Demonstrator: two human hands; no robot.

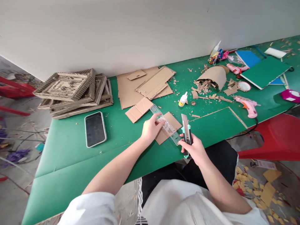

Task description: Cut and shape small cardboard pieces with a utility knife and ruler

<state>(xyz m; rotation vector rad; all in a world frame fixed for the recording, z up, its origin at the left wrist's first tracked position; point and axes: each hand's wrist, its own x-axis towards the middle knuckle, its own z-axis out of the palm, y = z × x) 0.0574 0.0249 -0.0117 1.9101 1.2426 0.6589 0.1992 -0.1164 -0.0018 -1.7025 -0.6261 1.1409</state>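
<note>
A clear plastic ruler (172, 132) lies slantwise across a small square of brown cardboard (161, 137) near the table's front edge. At the ruler's upper half is my left hand (151, 128), its fingers closed on the ruler. My right hand (194, 148) is wrapped round a black and teal box cutter (187, 134), whose wide blade points up and away from me. The fingertips of that hand also touch the ruler's near end. Just beyond the ruler's far end rests another small cardboard piece (138, 110).
On the green table (70, 156) are a phone (95, 129), stacked corrugated frames (67, 90), cardboard sheets (128, 87), a glue bottle (183, 100), a curved cardboard piece (213, 75) with scraps, and a pink glue gun (248, 106). A red chair (276, 137) stands at right.
</note>
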